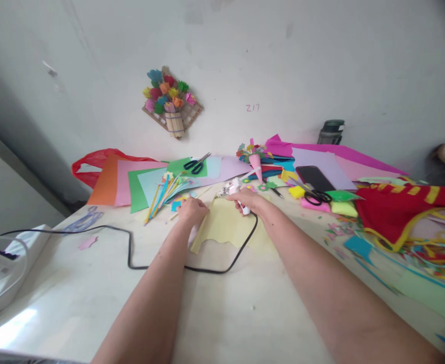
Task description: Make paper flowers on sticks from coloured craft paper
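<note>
My right hand [247, 198] grips a white hot glue gun [236, 185], its black cord [203, 271] looping down across the table. The gun's front end points left, over the top edge of a pale yellow sheet of paper [226, 225] with a wavy lower edge. My left hand [192, 210] is closed at the sheet's left side, where the edge is folded or rolled into a narrow strip [197, 241]. Its fingers pinch that edge. Whether a thin stick lies inside the strip, I cannot tell.
Colored paper sheets [106, 182], dark-handled scissors [195, 165] and paper strips [162, 194] lie back left. Near the right stand a pink paper cone with flowers [256, 164], a phone [314, 178], black scissors [317, 197] and red cloth [389, 212]. A white power strip [8, 273] sits left.
</note>
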A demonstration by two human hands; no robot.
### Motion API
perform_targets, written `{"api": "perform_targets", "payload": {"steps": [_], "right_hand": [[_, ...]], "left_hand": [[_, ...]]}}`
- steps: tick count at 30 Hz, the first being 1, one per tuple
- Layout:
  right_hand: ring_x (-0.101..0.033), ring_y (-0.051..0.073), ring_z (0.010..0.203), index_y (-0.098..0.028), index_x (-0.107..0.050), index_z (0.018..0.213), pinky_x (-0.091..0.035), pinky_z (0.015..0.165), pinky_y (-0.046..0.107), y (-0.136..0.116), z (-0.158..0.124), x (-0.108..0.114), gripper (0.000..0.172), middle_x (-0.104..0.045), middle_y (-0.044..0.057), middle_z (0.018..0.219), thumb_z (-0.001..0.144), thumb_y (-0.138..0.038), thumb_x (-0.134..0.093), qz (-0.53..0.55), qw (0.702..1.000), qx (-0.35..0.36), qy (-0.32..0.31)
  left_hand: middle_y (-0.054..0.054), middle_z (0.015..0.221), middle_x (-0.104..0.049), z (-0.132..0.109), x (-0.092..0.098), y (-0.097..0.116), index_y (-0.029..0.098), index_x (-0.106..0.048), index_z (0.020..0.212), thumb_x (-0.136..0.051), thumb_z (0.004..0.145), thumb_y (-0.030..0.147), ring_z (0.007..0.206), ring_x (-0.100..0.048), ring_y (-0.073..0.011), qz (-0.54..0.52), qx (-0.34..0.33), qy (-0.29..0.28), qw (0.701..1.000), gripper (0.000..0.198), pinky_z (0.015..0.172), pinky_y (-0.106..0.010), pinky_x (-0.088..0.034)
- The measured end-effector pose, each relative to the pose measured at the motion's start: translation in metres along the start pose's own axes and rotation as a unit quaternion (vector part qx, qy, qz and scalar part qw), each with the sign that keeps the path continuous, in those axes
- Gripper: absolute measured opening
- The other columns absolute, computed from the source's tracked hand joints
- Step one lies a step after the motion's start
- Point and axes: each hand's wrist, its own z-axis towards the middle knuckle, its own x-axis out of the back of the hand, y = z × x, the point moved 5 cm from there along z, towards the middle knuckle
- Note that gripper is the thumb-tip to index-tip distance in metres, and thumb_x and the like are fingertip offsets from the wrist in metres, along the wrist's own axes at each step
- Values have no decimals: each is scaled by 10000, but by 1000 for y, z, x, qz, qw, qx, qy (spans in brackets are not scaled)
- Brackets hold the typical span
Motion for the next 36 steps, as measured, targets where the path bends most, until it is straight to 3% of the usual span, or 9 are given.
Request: {"api": "perform_targets", "payload": {"steps": [7, 19, 36], "right_hand": [[-441, 87, 302, -124, -491, 620, -385, 306, 200, -1, 0, 0, 242, -520, 5, 407, 749, -288, -614, 13, 999, 18, 23], [-458, 101, 311, -118, -503, 714, -395, 305, 215, -1, 5, 0, 320, -540, 16, 434, 739, -418, -611, 11, 998, 16, 60], [-439, 87, 296, -140, -468, 656, -385, 302, 205, -2, 1, -3, 316, -484, -23, 392, 740, -402, -621, 16, 999, 4, 31]], "left_hand": [[-57, 934, -668, -1, 1, 1, 260, -689, 718, -584, 598, 298, 1042, -503, -273, 4, 5, -8, 1000, 164, 796, -363, -377], [-64, 962, -663, -1, 0, 1, 254, -691, 745, -580, 612, 311, 1050, -496, -276, 8, 8, -11, 1000, 183, 813, -380, -371], [-63, 935, -670, 2, -1, -1, 243, -692, 725, -596, 598, 296, 1044, -508, -280, -8, 4, -2, 1000, 168, 820, -379, -378]]}}
